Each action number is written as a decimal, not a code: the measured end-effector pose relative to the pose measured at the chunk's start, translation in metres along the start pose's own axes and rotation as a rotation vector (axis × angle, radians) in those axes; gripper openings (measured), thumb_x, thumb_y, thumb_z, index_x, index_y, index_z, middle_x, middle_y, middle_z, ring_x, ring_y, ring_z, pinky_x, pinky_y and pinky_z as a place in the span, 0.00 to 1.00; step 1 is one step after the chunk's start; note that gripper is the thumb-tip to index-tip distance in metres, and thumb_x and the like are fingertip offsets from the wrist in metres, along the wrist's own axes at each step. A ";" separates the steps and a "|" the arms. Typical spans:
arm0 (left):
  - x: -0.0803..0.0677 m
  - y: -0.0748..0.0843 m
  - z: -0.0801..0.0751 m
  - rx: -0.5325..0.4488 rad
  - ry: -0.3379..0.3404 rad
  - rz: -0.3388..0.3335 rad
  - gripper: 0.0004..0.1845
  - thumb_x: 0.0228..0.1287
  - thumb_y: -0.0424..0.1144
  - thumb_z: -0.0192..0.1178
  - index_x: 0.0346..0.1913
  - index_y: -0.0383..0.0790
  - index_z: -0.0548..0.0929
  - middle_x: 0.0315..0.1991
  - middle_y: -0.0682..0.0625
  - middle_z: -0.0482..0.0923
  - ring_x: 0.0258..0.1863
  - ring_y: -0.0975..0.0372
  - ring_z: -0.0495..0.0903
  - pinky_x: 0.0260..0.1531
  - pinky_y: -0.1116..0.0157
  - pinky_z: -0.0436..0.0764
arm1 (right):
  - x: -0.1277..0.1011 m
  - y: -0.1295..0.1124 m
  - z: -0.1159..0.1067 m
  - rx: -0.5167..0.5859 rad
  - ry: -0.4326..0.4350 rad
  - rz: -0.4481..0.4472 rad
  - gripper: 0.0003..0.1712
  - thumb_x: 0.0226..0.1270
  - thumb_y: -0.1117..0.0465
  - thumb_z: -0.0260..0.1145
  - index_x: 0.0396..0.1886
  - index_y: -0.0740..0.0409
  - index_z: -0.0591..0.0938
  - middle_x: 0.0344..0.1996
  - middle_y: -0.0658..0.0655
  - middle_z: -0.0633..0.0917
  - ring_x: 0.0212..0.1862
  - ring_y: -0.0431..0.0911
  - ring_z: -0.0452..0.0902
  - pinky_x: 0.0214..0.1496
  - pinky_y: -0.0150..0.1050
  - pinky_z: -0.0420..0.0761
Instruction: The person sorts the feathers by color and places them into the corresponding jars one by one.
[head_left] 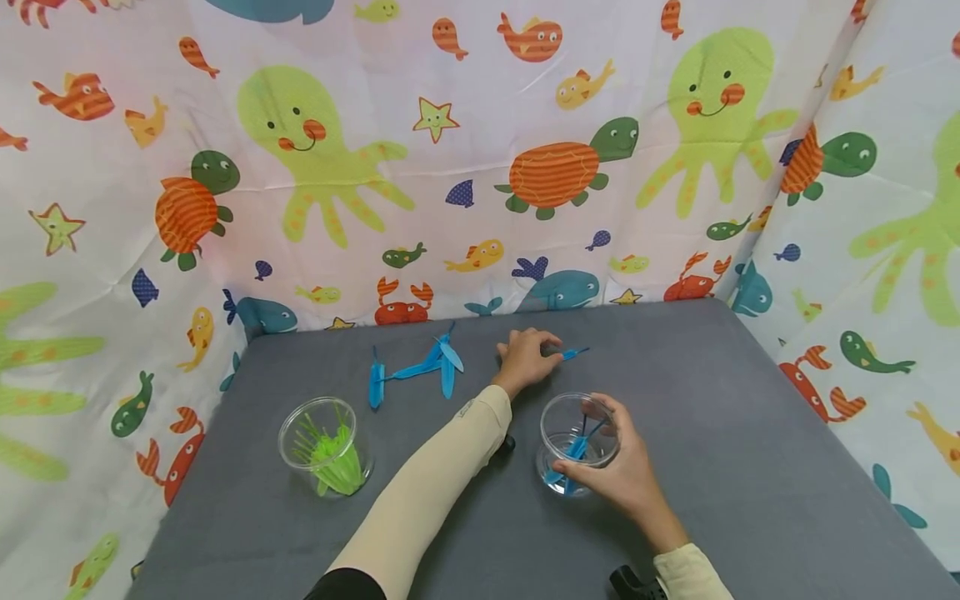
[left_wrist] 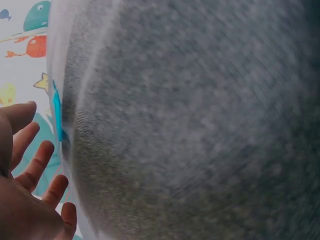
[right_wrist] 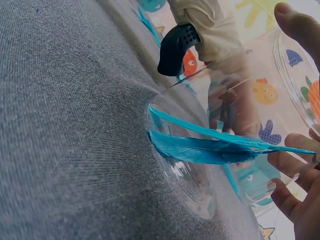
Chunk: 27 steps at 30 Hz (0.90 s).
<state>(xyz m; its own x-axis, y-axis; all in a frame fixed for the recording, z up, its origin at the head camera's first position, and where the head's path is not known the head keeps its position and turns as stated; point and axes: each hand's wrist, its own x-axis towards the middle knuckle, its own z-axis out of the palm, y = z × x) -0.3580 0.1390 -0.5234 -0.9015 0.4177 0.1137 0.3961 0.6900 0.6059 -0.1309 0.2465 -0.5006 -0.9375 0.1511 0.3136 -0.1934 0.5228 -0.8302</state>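
Note:
My right hand [head_left: 630,467] grips a clear plastic cup [head_left: 551,429] around its side, thumb and fingers on opposite sides. Inside the cup lean blue feathers [right_wrist: 210,150], quills toward the rim. Past the cup, my left hand [head_left: 527,358] is low over the cloth, beside a single blue feather [head_left: 576,353] that lies partly behind its fingertips. In the left wrist view, that hand [left_wrist: 35,200] has loosely bent, spread fingers, and the blue feather [left_wrist: 57,112] appears just beyond them, apart from the fingers.
Several blue feathers [head_left: 427,364] lie on the grey cloth [head_left: 712,400] left of my left hand. A second clear cup [head_left: 288,446] of green feathers [head_left: 337,462] stands at the left. A curtain [head_left: 465,250] printed with sea animals borders the back and sides.

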 end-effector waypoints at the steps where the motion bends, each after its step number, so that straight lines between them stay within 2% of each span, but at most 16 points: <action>1: 0.000 0.000 0.000 -0.003 0.001 -0.004 0.13 0.68 0.50 0.66 0.54 0.58 0.87 0.47 0.54 0.81 0.52 0.57 0.70 0.55 0.45 0.61 | 0.000 -0.001 0.000 -0.001 0.000 0.000 0.61 0.39 0.52 0.89 0.74 0.50 0.65 0.66 0.57 0.80 0.67 0.48 0.75 0.60 0.48 0.72; 5: -0.003 0.000 -0.003 -0.012 -0.002 -0.005 0.16 0.68 0.48 0.67 0.58 0.58 0.85 0.49 0.53 0.82 0.52 0.56 0.70 0.56 0.45 0.59 | 0.001 -0.003 -0.001 -0.004 -0.001 0.003 0.61 0.39 0.53 0.89 0.73 0.54 0.65 0.66 0.57 0.80 0.67 0.48 0.75 0.61 0.49 0.72; 13: -0.001 -0.001 -0.001 0.017 -0.023 0.010 0.27 0.65 0.46 0.70 0.67 0.58 0.78 0.50 0.56 0.84 0.51 0.57 0.68 0.56 0.46 0.56 | 0.000 -0.003 0.001 0.004 -0.004 -0.002 0.61 0.40 0.53 0.89 0.74 0.51 0.65 0.66 0.58 0.79 0.67 0.49 0.75 0.60 0.51 0.73; 17: -0.001 -0.001 0.002 0.081 -0.022 0.044 0.27 0.64 0.46 0.71 0.67 0.58 0.79 0.44 0.57 0.83 0.47 0.59 0.67 0.52 0.49 0.55 | -0.001 -0.001 0.002 0.006 -0.007 0.000 0.60 0.41 0.53 0.88 0.74 0.49 0.65 0.66 0.58 0.79 0.67 0.48 0.75 0.60 0.50 0.73; 22: -0.001 0.003 0.001 0.135 -0.015 0.079 0.26 0.65 0.44 0.71 0.65 0.59 0.80 0.32 0.58 0.79 0.44 0.60 0.67 0.49 0.52 0.54 | 0.000 0.001 0.002 0.006 -0.002 0.000 0.60 0.41 0.52 0.89 0.74 0.51 0.65 0.67 0.57 0.79 0.68 0.48 0.75 0.60 0.50 0.73; 27: -0.002 0.004 0.002 0.147 -0.012 0.071 0.21 0.66 0.43 0.69 0.61 0.57 0.84 0.27 0.59 0.79 0.42 0.61 0.70 0.50 0.52 0.56 | 0.000 0.002 0.002 0.006 -0.002 0.002 0.61 0.41 0.52 0.88 0.74 0.52 0.65 0.67 0.56 0.79 0.68 0.48 0.74 0.61 0.51 0.73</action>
<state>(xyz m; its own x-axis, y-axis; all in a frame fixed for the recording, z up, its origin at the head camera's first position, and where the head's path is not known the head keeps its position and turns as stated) -0.3541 0.1424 -0.5227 -0.8685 0.4749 0.1416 0.4806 0.7372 0.4749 -0.1318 0.2465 -0.5034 -0.9384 0.1508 0.3109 -0.1930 0.5177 -0.8335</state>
